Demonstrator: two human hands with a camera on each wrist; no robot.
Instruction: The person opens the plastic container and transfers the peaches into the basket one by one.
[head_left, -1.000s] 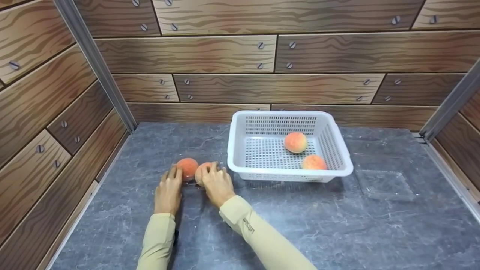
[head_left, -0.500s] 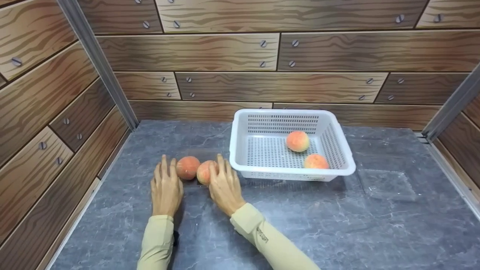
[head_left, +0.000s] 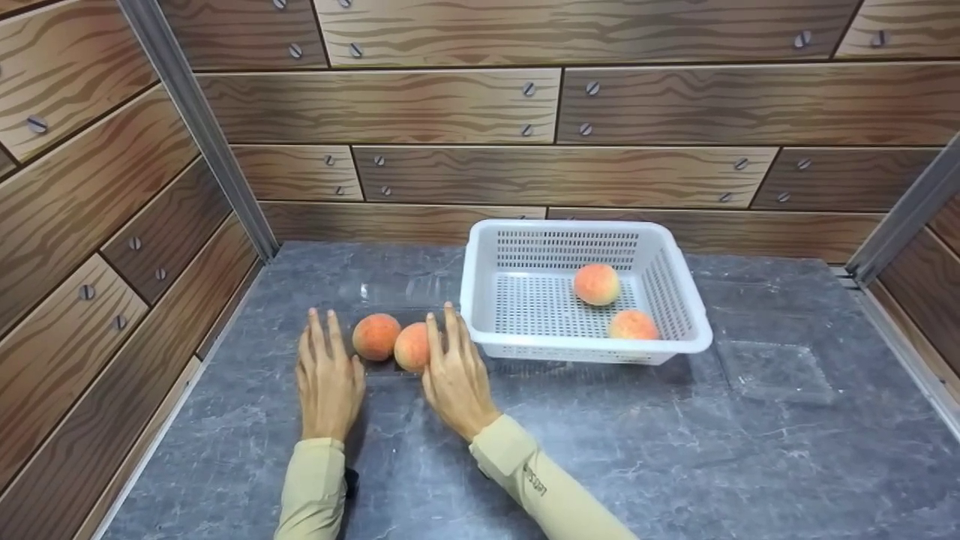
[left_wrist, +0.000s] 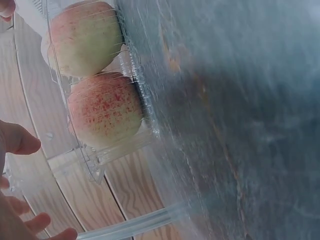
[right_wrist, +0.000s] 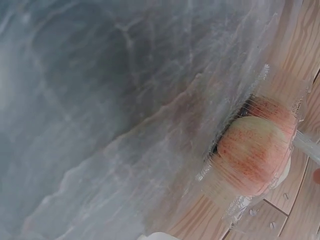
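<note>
Holding two peaches: clear box

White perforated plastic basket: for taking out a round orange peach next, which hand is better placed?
Probably the right hand: its fingers lie beside the basket, while the left hand is farther, past two other peaches.

At nine o'clock a red-orange peach, at three a paler peach, are held in a clear plastic container.

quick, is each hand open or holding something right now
Left hand: open, holding nothing, beside the clear rectangular plastic box.
Right hand: open, holding nothing; whether it touches the box cannot be told.
</note>
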